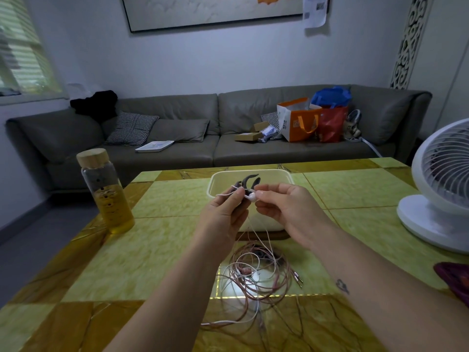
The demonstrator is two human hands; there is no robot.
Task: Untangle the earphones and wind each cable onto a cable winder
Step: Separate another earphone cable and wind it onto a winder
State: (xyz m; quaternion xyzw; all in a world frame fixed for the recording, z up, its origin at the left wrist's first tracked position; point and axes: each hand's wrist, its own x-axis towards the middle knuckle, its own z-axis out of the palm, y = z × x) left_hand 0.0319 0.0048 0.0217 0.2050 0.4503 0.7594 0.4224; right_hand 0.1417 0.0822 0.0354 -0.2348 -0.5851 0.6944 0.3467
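A person's two hands are raised over a yellow and brown tiled table (pixel 152 250). The left hand (pixel 223 217) has its fingers curled around a dark, pronged cable winder (pixel 250 181), with a white cable crossing its fingertips. The right hand (pixel 289 212) pinches a white earbud (pixel 252 197) between thumb and forefinger, just beside the winder.

Thin cables hang from the hands to a loose tangle of earphones (pixel 256 278) on the table below, made of pinkish-brown and white strands with metal jack plugs at its right side.

A paper sheet (pixel 314 11) on the wall carries square codes and print too small to read. The writing on an orange and white bag (pixel 297 123) on the grey sofa (pixel 177 148) is also illegible.

A cream tub (pixel 288 177) stands behind the hands, which hide its contents. A glass bottle (pixel 109 196) with a wooden lid, on the left, holds amber liquid. A white fan (pixel 441 189) and a dark purple object (pixel 454 278) are cut off at the right edge.
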